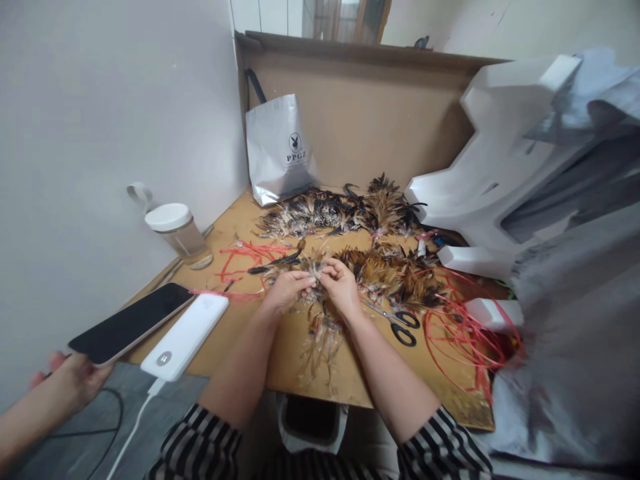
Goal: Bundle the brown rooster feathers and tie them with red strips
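My left hand and my right hand meet over the middle of the board, fingertips pinched together on a small bunch of feathers. Its quills are mostly hidden by my fingers. Loose pale feathers lie just below my hands. To the right of my right hand is a heap of golden-brown feathers. Scissors with black handles rest beside my right wrist. Red plastic strips are spread left of my left hand.
Behind lies a row of dark feathers, backed by a silver bag. Tangled red string and white foam are at right. At left are a lidded cup, a power bank and another person's hand at a phone.
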A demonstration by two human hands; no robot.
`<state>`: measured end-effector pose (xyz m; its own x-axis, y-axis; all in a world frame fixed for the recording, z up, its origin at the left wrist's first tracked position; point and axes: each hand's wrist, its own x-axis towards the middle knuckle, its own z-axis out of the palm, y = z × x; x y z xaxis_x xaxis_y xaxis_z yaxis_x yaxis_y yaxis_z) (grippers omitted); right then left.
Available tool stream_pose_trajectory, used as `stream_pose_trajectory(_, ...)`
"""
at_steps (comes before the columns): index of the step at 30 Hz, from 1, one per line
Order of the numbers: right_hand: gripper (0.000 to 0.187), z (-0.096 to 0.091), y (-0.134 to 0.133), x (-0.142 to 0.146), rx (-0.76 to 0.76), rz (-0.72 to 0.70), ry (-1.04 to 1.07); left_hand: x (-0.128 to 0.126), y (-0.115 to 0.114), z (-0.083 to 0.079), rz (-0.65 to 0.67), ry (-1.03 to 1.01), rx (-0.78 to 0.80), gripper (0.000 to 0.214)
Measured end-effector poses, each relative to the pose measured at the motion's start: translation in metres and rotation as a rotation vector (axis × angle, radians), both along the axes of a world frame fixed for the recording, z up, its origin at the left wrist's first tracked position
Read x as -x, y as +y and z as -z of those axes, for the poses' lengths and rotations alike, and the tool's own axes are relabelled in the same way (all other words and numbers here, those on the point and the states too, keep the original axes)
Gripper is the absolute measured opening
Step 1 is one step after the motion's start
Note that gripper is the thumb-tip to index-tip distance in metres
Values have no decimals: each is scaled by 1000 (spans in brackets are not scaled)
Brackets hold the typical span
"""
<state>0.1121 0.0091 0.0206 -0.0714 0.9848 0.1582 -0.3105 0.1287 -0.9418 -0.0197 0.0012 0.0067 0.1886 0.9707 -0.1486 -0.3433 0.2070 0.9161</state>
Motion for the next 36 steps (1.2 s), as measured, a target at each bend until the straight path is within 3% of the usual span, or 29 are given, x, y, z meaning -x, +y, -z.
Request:
stream_pose_trajectory(9,50,3,2,-2,21,-41,31,3,1,2,-6,13,-25,26)
stream_pose_trajectory(18,44,-1,1,-4,59,-33,30,3,-2,-1,37,40,5,29)
stream_pose_trajectory(24,41,-1,0,-1,48,64,44,1,-2,-1,57,-15,14,26)
stream_pose_trajectory(32,47,0,-2,4,49,91,89,-1,-1,-2,-45,-79,-11,24)
stream_pose_trajectory(36,34,0,-1,1,158,120,14,-2,-3,-8,-124,-103,-21,25)
